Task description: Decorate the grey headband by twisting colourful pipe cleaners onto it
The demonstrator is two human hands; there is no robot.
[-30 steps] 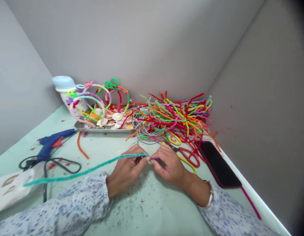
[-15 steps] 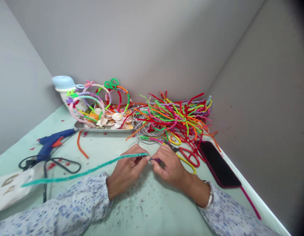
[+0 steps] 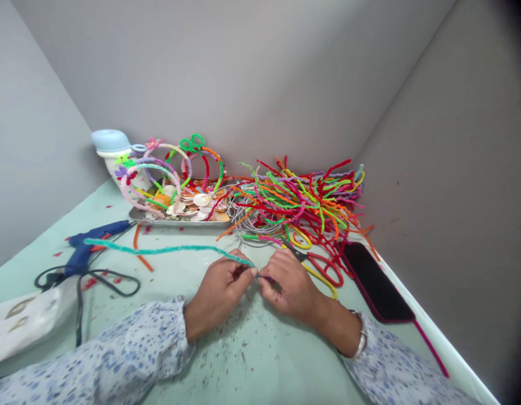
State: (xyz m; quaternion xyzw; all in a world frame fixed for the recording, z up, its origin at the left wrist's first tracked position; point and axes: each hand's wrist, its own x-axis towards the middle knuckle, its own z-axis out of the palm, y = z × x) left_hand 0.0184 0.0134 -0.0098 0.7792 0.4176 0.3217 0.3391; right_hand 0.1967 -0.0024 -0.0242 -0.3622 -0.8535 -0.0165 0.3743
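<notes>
A teal pipe cleaner (image 3: 159, 250) runs from my pinched fingertips out to the left, its free end over the blue glue gun. My left hand (image 3: 220, 289) is closed on it near its right end, thumb against fingers. My right hand (image 3: 289, 284) meets the left fingertip to fingertip, pinching a short purple pipe cleaner piece (image 3: 266, 277), most of which is hidden in the fingers. Just behind my right hand lie red-and-yellow-handled scissors (image 3: 325, 270), partly covered by it.
Behind sits a metal tray (image 3: 188, 223) with shells and decorated hoops (image 3: 180, 152). To its right is a pile of coloured pipe cleaners (image 3: 306, 197) beside coiled wire (image 3: 260, 222). A phone (image 3: 376, 281) lies right; a corded glue gun (image 3: 81, 253) and white packet (image 3: 28, 326) lie left.
The teal pipe cleaner's free end has swung up and away from me, from over the white packet to over the glue gun. Both hands stay nearly in place, still pinching.
</notes>
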